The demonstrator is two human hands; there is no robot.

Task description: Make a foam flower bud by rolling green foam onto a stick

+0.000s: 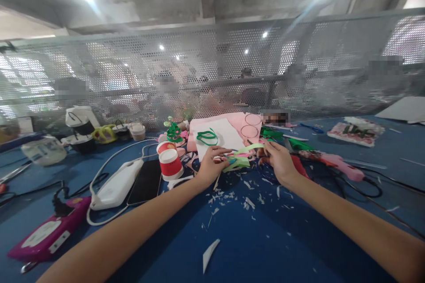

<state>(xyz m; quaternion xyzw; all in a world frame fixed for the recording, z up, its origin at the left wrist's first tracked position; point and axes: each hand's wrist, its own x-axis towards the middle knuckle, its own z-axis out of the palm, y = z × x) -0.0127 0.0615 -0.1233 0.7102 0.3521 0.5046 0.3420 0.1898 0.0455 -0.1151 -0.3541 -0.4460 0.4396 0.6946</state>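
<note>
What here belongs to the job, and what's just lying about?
Likely in use:
- pale green paper strip, in the right hand
- pale green paper pieces beside the left hand

Likely just lying about:
- black rectangular phone
- magenta plastic power strip

Right end of pale green strip (254, 147) hidden in grip of right hand (278, 161). Left hand (212, 165) covers part of green paper (243, 163); whether fingers pinch it, too small to tell. Left forearm (133, 232) cut off by bottom edge, right forearm (348, 216) at lower right corner. Lettering on red-and-white paper cup (170, 167) unreadable. People behind perforated screen (133, 59) blurred. White sheet (403, 109) cut off by right edge.
</note>
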